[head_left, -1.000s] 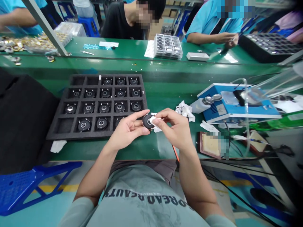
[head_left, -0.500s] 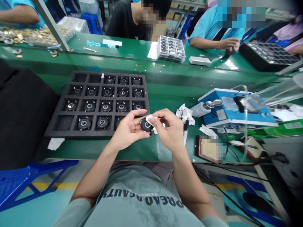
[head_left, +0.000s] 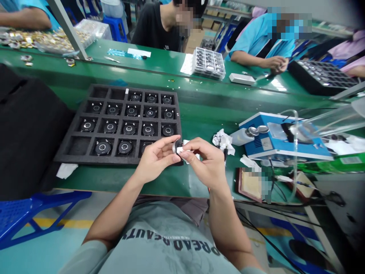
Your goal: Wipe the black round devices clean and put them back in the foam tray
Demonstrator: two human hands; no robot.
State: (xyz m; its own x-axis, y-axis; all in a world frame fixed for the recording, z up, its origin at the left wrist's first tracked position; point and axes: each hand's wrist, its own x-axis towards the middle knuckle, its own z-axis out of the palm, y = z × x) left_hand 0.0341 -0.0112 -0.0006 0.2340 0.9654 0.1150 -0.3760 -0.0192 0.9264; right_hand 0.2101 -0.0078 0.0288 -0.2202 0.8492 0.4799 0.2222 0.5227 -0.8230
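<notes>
Watch (head_left: 175, 147) in your left hand (head_left: 155, 158): you hold it by the rim, thumb and fingers drawn narrow around it, tilted so that it shows nearly edge-on. It is up in front of you, just off the near right corner of the foam tray (head_left: 82, 159). Your right hand (head_left: 207, 158) pinches a tissue (head_left: 180, 150) between thumb and fingers, right against the watch's face; your fingers cover part of both, so you cannot tell how much of the face it touches.

On your left, more watches (head_left: 125, 147) sit in the tray's compartments, one to each, and a white slip (head_left: 127, 91) stands at a divider in the far row. A scrap of paper (head_left: 67, 171) lies by the tray's near left corner.

On your right, crumpled paper (head_left: 223, 141) lies on the green table (head_left: 162, 179), just beside a bottle (head_left: 238, 137) that leans toward the blue machine (head_left: 288, 150). Nearer you is a sponge (head_left: 251, 185) in a brown holder. Across the table, a co-worker's hands (head_left: 277, 64) are close together.
</notes>
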